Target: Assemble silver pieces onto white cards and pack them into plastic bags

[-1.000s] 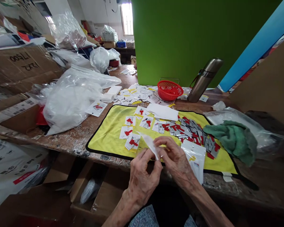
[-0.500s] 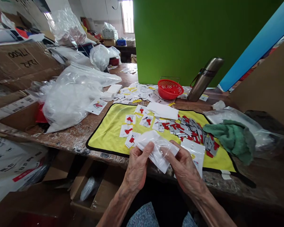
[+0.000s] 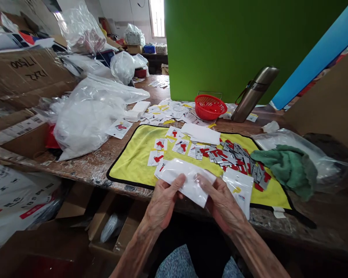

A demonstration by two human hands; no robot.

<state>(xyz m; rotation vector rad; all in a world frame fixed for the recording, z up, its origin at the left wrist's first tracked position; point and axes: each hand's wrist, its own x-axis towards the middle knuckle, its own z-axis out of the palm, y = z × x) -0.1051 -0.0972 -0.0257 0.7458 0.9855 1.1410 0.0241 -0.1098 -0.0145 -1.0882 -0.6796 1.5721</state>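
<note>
You are holding a clear plastic bag (image 3: pixel 188 181) with both hands, just above the near edge of the yellow mat (image 3: pixel 133 166). Your left hand (image 3: pixel 162 202) is pinching its left side, and your right hand (image 3: pixel 224 206) is pinching its right side.

Clear plastic pouch (image 3: pixel 188 181) (flat, white-backed) held level above the mat's near edge

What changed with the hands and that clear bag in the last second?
The left hand and right hand turned the clear plastic bag from edge-on to flat, broad face up, and kept hold of it. The red basket, steel flask and green cloth stayed put.
</note>
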